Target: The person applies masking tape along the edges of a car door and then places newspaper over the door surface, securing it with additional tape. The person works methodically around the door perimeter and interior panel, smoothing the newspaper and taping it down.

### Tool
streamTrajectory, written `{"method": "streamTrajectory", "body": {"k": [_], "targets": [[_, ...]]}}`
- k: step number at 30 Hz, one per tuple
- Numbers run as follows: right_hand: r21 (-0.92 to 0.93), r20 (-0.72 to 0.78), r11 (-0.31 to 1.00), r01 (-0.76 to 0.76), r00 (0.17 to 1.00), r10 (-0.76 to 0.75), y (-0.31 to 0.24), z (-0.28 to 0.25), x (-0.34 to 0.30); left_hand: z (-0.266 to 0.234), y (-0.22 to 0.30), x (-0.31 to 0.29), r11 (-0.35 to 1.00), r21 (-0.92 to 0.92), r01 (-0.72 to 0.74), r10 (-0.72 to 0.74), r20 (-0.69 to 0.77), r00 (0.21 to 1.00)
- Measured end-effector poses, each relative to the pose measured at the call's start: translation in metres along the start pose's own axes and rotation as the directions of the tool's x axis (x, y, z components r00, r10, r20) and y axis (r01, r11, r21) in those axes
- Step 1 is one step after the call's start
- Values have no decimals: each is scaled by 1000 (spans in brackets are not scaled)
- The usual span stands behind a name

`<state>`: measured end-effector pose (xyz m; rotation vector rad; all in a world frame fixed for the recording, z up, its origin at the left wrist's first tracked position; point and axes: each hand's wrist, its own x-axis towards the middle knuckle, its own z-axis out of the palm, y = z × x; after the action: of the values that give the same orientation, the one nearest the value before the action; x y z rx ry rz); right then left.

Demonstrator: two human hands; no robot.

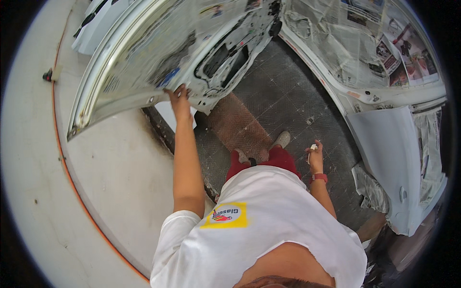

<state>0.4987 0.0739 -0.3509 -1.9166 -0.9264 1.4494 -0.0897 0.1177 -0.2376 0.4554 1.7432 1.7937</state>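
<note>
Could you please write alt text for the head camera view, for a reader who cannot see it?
Seen from above, a person's left hand grips the lower edge of an open white car door masked with newspaper, while the right hand holds a small white object. They stand on a dark metal grate floor beside the paper-masked car body.

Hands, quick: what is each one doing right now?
Left hand: gripping the lower edge of the white car door.
Right hand: closed on a small white object; what it is cannot be told.
</note>
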Motion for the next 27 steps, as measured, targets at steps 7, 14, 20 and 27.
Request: {"method": "streamTrajectory", "body": {"k": [7, 14, 20, 27], "targets": [[97, 46, 995, -20, 999, 15, -30, -51, 72, -3, -6, 14, 993, 111, 43, -24, -165, 986], [-161, 161, 970, 180, 975, -155, -92, -98, 140, 102, -15, -44, 906, 420, -40, 124, -175, 977], [124, 749, 877, 465, 536, -390, -251, -30, 119, 277, 0, -154, 905, 395, -159, -112, 582, 806], [9, 819, 653, 758, 369, -439, -362, 34, 117, 338, 33, -135, 893, 390, -225, 4, 493, 870]]}}
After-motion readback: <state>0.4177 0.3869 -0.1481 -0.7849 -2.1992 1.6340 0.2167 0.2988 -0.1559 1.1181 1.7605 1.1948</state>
